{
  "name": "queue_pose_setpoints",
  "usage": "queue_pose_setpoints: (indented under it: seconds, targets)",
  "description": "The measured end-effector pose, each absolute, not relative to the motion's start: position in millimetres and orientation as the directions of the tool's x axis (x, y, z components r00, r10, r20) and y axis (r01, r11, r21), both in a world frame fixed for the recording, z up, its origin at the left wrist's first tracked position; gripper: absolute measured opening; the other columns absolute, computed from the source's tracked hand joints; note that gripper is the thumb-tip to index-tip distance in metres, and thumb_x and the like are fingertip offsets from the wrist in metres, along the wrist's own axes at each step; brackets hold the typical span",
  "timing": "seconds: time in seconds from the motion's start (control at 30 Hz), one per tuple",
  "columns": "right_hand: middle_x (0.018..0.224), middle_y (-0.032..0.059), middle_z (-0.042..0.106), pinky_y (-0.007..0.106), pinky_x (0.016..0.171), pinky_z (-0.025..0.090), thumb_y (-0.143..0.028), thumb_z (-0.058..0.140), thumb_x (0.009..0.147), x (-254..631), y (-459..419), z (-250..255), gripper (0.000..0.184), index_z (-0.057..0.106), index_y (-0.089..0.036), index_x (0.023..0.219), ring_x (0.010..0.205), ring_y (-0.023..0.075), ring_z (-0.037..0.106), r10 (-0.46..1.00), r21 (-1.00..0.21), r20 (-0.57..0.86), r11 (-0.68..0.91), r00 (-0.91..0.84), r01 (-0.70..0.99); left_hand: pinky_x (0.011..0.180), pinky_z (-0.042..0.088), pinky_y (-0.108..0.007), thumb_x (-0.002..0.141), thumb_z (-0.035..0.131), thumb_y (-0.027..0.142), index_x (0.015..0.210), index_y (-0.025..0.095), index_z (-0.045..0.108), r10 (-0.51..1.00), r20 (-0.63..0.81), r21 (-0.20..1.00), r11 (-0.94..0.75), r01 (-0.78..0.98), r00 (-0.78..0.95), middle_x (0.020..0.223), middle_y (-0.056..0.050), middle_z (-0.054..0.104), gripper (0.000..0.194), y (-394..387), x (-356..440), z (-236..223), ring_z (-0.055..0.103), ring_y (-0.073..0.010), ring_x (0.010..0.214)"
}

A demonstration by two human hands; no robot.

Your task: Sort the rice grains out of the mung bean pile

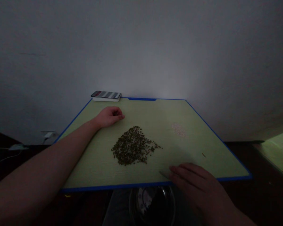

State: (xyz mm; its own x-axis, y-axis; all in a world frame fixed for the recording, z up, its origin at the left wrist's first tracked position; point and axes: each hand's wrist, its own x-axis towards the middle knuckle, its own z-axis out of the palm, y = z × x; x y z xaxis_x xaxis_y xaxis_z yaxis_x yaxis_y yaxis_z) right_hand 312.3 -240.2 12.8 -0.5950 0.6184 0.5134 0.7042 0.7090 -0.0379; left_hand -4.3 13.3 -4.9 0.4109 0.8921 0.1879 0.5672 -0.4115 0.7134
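- Work surface: pale yellow-green tabletop (153,113) with blue edging (96,188), set against a grey wall (141,47). Lighting dim.
- Principal material: heap of small dark green-brown pieces (130,146), lying directly on the tabletop, left of centre. A thinner scatter trails off its right side.
- Left hand (110,116): rests on the far left part of the tabletop, beyond the heap and apart from it. Fingers loosely curled, thumb and fingertips pointing right. Whether anything is held inside the curl cannot be told.
- Right hand (193,179): at the near edge, right of centre, back upward, fingers close together and nearly straight. A thin, pointed object (164,173) projects leftward from the fingertips, near the heap; whether it is gripped or merely covered cannot be told.
- Patch of small pale pieces (178,130): right of the heap, farther from the near edge, well apart from both hands.
- Small brown sliver (203,154): on the right side, beyond the right hand.
- Phone (106,94): lies on a white box (106,99) at the far left corner.
- Shiny round bowl (141,201): below the near edge, partly hidden by it; contents unclear.
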Motion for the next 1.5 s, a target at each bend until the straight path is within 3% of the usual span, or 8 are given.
queue_pose_setpoints:
  seconds: [0.1,0.33,0.8,1.17,1.5]
  targets:
    - [0.099,0.0029,0.074,0.031,0.075,0.052,-0.012,0.038,0.093,297.9,-242.3,3.1,0.031,0.065,-0.017,0.107,0.086,0.0176,0.064,0.600,-0.008,0.514,0.718,-0.613,0.696,0.051,0.034,-0.023,0.069,0.063,0.043,0.069,0.016,0.058,0.894,0.190,0.718,-0.409,0.564,0.407,0.058,0.004,0.049,0.027,11.2,-3.2,-2.7,0.042,-0.0090,0.054]
    - [0.097,0.0063,0.074,0.034,0.071,0.050,-0.013,0.043,0.089,259.8,-242.9,-8.8,0.028,0.066,-0.013,0.104,0.080,0.0192,0.062,0.575,0.009,0.539,0.727,-0.616,0.687,0.050,0.033,-0.022,0.068,0.063,0.043,0.066,0.016,0.056,0.902,0.184,0.715,-0.395,0.577,0.390,0.056,0.004,0.048,0.028,6.7,-0.6,1.9,0.041,-0.0084,0.052]
    - [0.101,0.0084,0.073,0.037,0.075,0.049,-0.016,0.054,0.080,258.9,-236.8,-8.7,0.030,0.065,-0.013,0.107,0.087,0.0227,0.062,0.657,0.034,0.481,0.647,-0.580,0.762,0.050,0.033,-0.024,0.067,0.063,0.043,0.066,0.016,0.056,0.908,0.173,0.716,-0.382,0.585,0.381,0.056,0.004,0.046,0.028,7.4,-0.4,0.9,0.040,-0.0090,0.052]
    - [0.099,0.0091,0.073,0.036,0.076,0.054,0.000,0.050,0.067,280.6,-231.6,-12.7,0.045,0.067,-0.013,0.107,0.087,0.0229,0.063,0.739,0.062,0.464,0.523,-0.489,0.850,0.051,0.034,-0.024,0.068,0.064,0.043,0.068,0.016,0.058,0.907,0.173,0.734,-0.378,0.563,0.383,0.057,0.003,0.048,0.028,9.0,-2.9,-1.9,0.041,-0.0092,0.053]
    - [0.104,0.0059,0.073,0.038,0.079,0.056,-0.004,0.046,0.074,310.0,-231.5,-5.3,0.041,0.068,-0.014,0.108,0.088,0.0219,0.066,0.741,0.031,0.446,0.547,-0.502,0.836,0.050,0.035,-0.024,0.066,0.063,0.042,0.066,0.017,0.057,0.910,0.166,0.745,-0.368,0.556,0.381,0.057,0.003,0.049,0.026,7.7,-0.2,0.6,0.043,-0.0100,0.053]
